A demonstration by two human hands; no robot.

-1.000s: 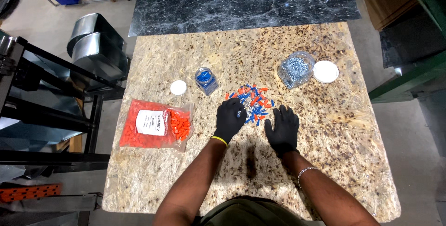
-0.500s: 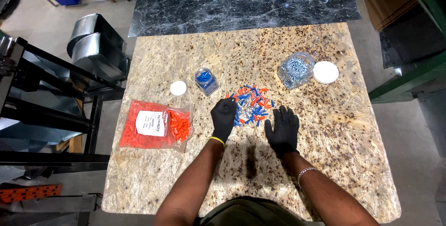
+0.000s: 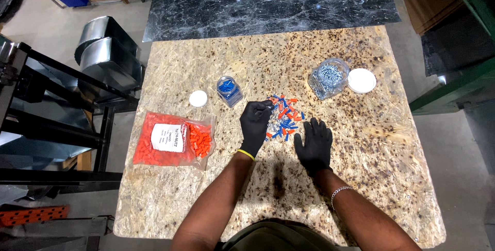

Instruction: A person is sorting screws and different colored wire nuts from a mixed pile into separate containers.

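Head view, looking down: two gloved hands over one table (image 3: 371,179). Left hand (image 3: 256,123) pinched on a small piece, too tiny to identify, at the edge of one pile of blue and orange connectors (image 3: 285,118). Right hand (image 3: 314,144) open and flat, just beside that pile. Two clear jars: blue-filled (image 3: 228,90), silver-filled (image 3: 328,78). Two white lids (image 3: 198,98) (image 3: 361,80). One orange bag (image 3: 173,140).
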